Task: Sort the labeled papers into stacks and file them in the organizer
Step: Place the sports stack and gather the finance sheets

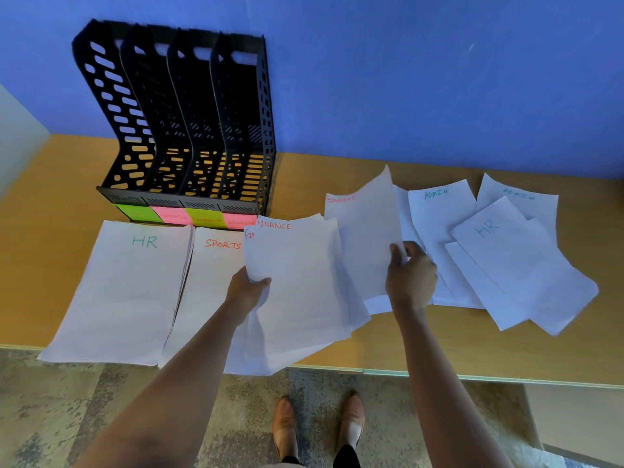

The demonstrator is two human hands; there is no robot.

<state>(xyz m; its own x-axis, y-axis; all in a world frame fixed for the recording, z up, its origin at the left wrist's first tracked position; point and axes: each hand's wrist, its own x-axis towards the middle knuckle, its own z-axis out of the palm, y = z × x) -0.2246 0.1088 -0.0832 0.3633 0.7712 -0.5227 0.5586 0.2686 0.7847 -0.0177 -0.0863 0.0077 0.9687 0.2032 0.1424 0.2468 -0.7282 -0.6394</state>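
From the head camera I see my left hand (248, 292) pinching the FINANCE papers (297, 282) by their left edge, held just above the desk (405, 342), beside the SPORTS stack (209, 285) and the HR stack (121, 292). My right hand (410, 275) has its fingers curled on the edge of another loose sheet (368, 238) next to the scattered ADMIN and HR papers (506, 251). The black organizer (189, 123) stands at the back left of the desk, against the blue wall (405, 79).

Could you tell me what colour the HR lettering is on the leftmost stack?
Green, on the HR stack; head view.
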